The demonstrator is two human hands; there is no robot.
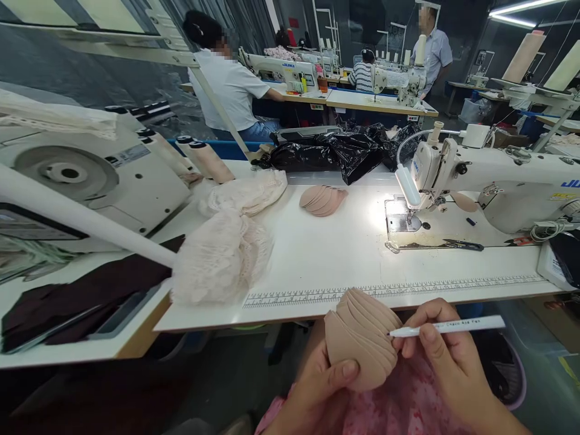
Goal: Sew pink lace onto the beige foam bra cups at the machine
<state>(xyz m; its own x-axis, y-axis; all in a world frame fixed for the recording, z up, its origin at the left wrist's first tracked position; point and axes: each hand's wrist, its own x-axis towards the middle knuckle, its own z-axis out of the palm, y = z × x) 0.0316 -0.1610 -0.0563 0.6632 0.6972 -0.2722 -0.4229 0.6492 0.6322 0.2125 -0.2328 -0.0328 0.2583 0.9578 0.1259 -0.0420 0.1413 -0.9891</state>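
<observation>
Over my lap, my left hand [333, 377] grips a fanned stack of beige fabric pieces [362, 341], thumb on top and the other fingers underneath. My right hand [446, 353] pinches a white marker pen [471, 324] with lettering along its barrel. The pen's dark tip touches or nearly touches the right edge of the stack. Some of the right fingers curl close to that same edge. On the white table ahead lies another fanned pile of similar beige pieces [322, 200].
A white sewing machine [507, 172] stands at the right, with thread snips [464, 244] by its base. Cream lace fabric [222, 260] lies at the left. A printed ruler [317, 296] runs along the front edge. Black plastic bags [335, 151] lie behind; people sit and stand farther back.
</observation>
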